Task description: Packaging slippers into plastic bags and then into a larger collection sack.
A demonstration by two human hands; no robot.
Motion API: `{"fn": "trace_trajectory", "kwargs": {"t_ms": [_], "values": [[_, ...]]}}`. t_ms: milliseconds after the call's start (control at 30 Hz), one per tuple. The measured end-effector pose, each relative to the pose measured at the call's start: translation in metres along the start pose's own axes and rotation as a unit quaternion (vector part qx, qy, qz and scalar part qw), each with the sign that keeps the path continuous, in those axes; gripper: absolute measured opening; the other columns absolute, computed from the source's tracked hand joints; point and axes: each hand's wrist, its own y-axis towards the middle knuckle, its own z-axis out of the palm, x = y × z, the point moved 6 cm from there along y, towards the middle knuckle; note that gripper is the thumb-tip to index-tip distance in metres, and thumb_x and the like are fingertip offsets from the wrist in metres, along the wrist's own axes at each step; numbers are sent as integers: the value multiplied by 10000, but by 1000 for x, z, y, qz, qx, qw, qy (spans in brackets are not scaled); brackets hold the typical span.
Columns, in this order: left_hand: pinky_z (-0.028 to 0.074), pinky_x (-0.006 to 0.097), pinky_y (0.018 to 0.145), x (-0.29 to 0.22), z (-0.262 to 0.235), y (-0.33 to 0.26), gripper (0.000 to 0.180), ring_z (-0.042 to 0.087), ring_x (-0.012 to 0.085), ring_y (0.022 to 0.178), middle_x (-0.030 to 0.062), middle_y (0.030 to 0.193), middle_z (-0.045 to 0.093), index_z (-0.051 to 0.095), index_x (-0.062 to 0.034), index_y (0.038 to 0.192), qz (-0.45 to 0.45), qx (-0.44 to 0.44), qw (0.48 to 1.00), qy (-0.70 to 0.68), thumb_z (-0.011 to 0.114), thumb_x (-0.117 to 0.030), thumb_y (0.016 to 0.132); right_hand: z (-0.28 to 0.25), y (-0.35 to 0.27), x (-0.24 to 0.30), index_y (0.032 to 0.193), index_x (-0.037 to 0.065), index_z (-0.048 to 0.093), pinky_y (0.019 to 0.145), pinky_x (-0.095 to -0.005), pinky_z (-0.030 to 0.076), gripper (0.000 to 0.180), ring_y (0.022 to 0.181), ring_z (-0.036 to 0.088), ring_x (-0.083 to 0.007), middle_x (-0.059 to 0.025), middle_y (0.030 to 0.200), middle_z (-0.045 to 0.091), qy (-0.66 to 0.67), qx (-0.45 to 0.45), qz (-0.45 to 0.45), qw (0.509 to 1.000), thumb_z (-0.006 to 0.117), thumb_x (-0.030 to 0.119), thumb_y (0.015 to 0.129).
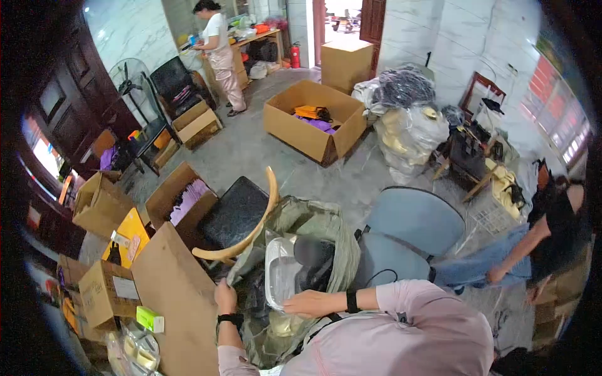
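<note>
A large grey-green woven sack [345,250] stands wide-mouthed in front of me. In its mouth lies a clear plastic tray [280,276] beside black items [315,257] whose kind I cannot make out. My left hand [226,297] is closed at the sack's left rim, next to a brown cardboard sheet [169,276]. At the tray's near edge my right hand [306,304] grips it, fingers pointing left and partly hidden. Both wrists wear black bands.
A wooden-armed black chair [235,213] and a blue-grey chair [407,219] flank the sack. Cartons stand around, including a big open box [301,139] holding orange and purple goods. One person [217,56] stands at the back; another person [533,232] is close at right.
</note>
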Motion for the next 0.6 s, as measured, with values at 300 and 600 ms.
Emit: {"fn": "trace_trajectory", "kwargs": {"t_ms": [300, 600], "values": [[435, 459, 697, -16, -94, 35, 191, 561, 414, 817, 230, 834, 605, 603, -17, 886, 28, -119, 989, -89, 479, -32, 741, 79, 96, -76, 1196, 45, 449, 812, -419, 445, 544, 1014, 525, -342, -171, 1111, 529, 28, 36, 26, 999, 629, 252, 727], [451, 376, 714, -11, -90, 32, 291, 600, 310, 774, 221, 811, 619, 575, 62, 995, 76, -40, 977, -194, 452, 3, 738, 46, 71, -206, 1286, 186, 421, 900, -433, 402, 759, 1023, 528, -326, -137, 1091, 552, -196, -78, 164, 964, 726, 344, 609]]}}
